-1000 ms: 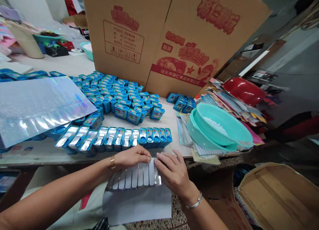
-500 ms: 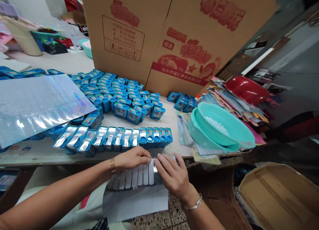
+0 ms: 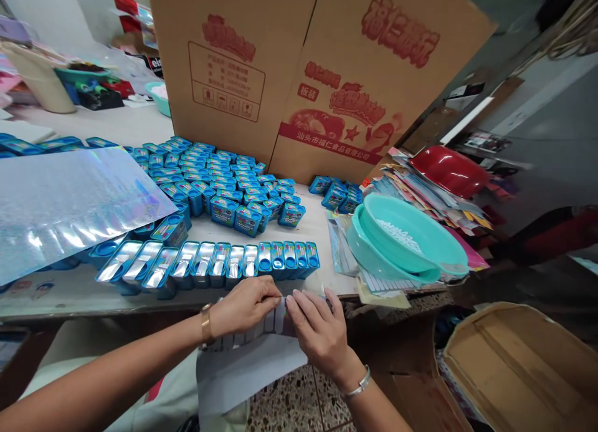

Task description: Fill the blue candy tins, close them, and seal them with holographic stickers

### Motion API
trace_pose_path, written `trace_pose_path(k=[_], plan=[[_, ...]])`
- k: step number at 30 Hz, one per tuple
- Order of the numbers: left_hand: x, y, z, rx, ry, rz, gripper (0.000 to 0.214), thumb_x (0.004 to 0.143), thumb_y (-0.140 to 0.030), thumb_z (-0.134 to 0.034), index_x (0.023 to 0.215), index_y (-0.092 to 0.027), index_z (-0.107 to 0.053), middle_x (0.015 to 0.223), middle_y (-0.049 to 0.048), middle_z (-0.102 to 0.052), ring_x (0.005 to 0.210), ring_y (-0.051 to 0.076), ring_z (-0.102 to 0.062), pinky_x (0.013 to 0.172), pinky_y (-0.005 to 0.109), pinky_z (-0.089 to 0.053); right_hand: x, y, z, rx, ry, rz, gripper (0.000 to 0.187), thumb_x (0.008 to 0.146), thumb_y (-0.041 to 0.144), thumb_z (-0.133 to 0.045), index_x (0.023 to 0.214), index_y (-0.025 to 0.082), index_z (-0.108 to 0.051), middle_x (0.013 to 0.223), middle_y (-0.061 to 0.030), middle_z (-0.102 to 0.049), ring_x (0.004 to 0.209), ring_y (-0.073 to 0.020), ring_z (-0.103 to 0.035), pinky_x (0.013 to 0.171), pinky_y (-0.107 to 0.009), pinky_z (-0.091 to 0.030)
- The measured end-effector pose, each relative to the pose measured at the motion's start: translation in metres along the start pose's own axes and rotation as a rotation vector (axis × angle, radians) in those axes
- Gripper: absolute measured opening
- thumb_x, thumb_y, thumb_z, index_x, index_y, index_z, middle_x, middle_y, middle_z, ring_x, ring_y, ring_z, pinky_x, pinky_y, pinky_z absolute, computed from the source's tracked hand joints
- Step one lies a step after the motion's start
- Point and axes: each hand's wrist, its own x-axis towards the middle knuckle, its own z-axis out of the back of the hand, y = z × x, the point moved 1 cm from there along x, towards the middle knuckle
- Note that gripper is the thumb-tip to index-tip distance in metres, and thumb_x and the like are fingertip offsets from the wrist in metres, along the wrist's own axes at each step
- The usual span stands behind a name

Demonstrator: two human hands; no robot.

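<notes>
Just below the table's front edge my left hand (image 3: pixel 245 306) and my right hand (image 3: pixel 317 331) meet over a sticker sheet (image 3: pixel 252 363) with white backing and narrow silvery strips. Both hands pinch the sheet's top edge, fingertips nearly touching. Directly ahead on the table (image 3: pixel 70 288) a row of small blue tins (image 3: pixel 210 264) lies side by side; the left ones carry shiny silver strips, the right ones show coloured labels. Behind the row stands a big cluster of the same blue tins (image 3: pixel 219 182).
A large holographic sheet (image 3: pixel 65 201) lies over tins at the left. Tall cardboard boxes (image 3: pixel 299 70) stand behind. Stacked teal basins (image 3: pixel 406 239) with white pellets sit at the right beside paper stacks and a red bowl (image 3: pixel 448 170). An open cardboard box (image 3: pixel 518 363) is on the floor, lower right.
The sticker sheet has come up toward the table edge and my hands have closed together over its top; less of the strip row shows. The view shifted slightly.
</notes>
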Motion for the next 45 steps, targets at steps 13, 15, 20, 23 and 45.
trace_pose_path(k=[13, 15, 20, 23, 45], plan=[[0.006, 0.008, -0.006, -0.002, 0.079, 0.08, 0.028, 0.092, -0.028, -0.043, 0.09, -0.015, -0.068, 0.071, 0.0028, -0.065, 0.063, 0.015, -0.054, 0.06, 0.024, -0.036, 0.017, 0.003, 0.003, 0.263, -0.037, -0.224, 0.016, 0.09, 0.011, -0.048, 0.098, 0.022, -0.058, 0.102, -0.0053, -0.069, 0.097, -0.0191, -0.059, 0.102, -0.046, -0.031], [0.005, 0.023, -0.015, -0.026, 0.051, 0.135, 0.031, 0.09, -0.026, -0.044, 0.112, -0.016, -0.063, 0.08, 0.0037, -0.068, 0.068, 0.016, -0.058, 0.062, 0.025, -0.04, 0.025, -0.002, 0.011, 0.391, -0.007, -0.314, 0.012, 0.093, 0.014, -0.046, 0.09, 0.021, -0.055, 0.09, -0.0036, -0.065, 0.089, -0.0177, -0.057, 0.093, -0.041, -0.037], [-0.013, 0.046, -0.047, -0.025, -0.009, 0.089, 0.035, 0.094, -0.024, -0.039, 0.122, -0.023, -0.06, 0.106, 0.0058, -0.069, 0.091, 0.02, -0.063, 0.08, 0.029, -0.044, 0.059, -0.03, 0.02, 0.802, 0.234, -0.499, 0.015, 0.096, 0.025, -0.044, 0.083, 0.021, -0.051, 0.081, 0.0001, -0.057, 0.078, -0.0142, -0.053, 0.071, -0.027, -0.04], [-0.028, 0.046, -0.067, -0.135, 0.034, 0.045, 0.034, 0.096, -0.031, -0.039, 0.122, -0.023, -0.06, 0.098, 0.0048, -0.069, 0.085, 0.018, -0.061, 0.078, 0.028, -0.043, 0.078, -0.048, 0.004, 0.978, 0.324, -0.506, 0.013, 0.094, 0.026, -0.048, 0.083, 0.021, -0.053, 0.079, 0.002, -0.054, 0.074, -0.0124, -0.05, 0.068, -0.025, -0.039], [0.013, 0.056, -0.068, -0.876, -0.454, 0.445, 0.057, 0.086, -0.066, -0.045, 0.074, -0.012, -0.059, 0.059, -0.0041, -0.038, 0.056, 0.009, -0.026, 0.051, 0.023, -0.021, 0.124, -0.06, -0.082, 0.697, 0.35, -0.312, 0.009, 0.091, 0.017, -0.052, 0.085, 0.021, -0.056, 0.112, -0.0058, -0.059, 0.111, -0.0213, -0.049, 0.092, -0.036, -0.037]])
